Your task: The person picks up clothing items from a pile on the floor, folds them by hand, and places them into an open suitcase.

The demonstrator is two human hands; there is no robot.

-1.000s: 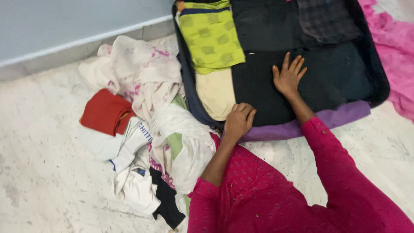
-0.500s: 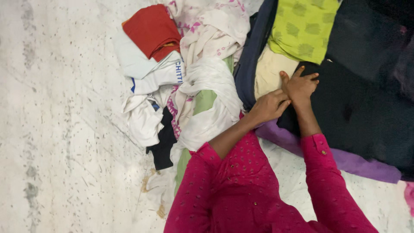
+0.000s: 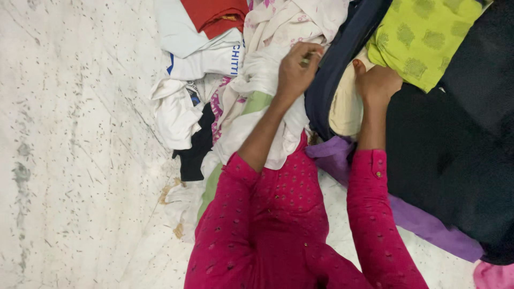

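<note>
Fingers of the left hand point(image 3: 295, 67) curl closed around a fold of white cloth point(image 3: 262, 96) at the top of the clothes pile point(image 3: 214, 91) on the marble floor point(image 3: 75, 160), just beside the suitcase edge point(image 3: 334, 69). That cloth is crumpled, white with a pale green patch, and lies among a pink-printed garment, a white shirt with blue trim and a red folded piece point(image 3: 214, 13). The right hand point(image 3: 377, 83) rests inside the suitcase, palm down with fingers bent under, pressing where a cream cloth point(image 3: 345, 107) meets a black garment point(image 3: 444, 150); whether it grips anything cannot be told. A lime-green patterned garment point(image 3: 423, 37) lies just above that hand. Purple fabric point(image 3: 423, 219) sticks out under the black one.
</note>
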